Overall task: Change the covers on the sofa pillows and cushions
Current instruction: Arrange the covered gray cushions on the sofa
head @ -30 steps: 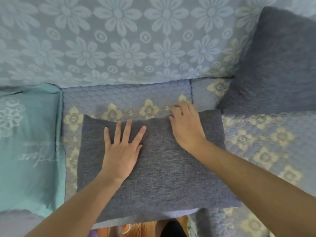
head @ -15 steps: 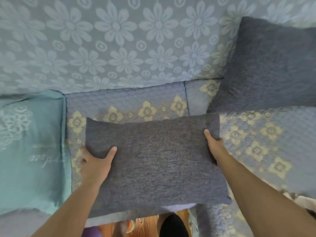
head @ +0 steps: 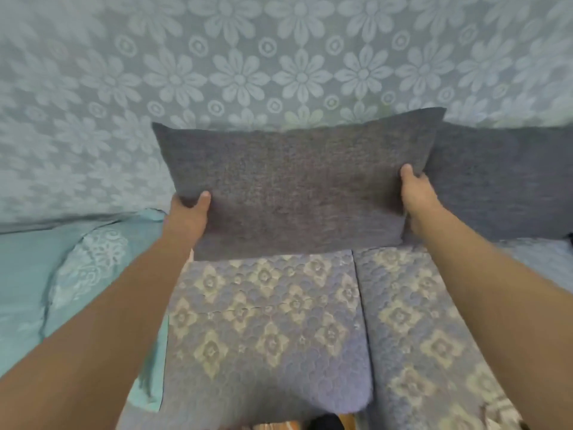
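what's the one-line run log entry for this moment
step: standing grey pillow against floral backrest | left hand: grips left edge | right hand: grips right edge | beside: second grey pillow | base: quilted seat cushion

A home living room: a sofa with quilted blue seat cushions [head: 269, 330] patterned in cream diamonds at 6 o'clock, a pale floral throw [head: 248, 57] draped over the backrest at 12, and a teal cover [head: 28, 274] at 9.

Soft, even, bluish light is filling the scene; no glare, only faint shadows. Wide-angle lens is bending the edges, and motion blur is smearing the left side.
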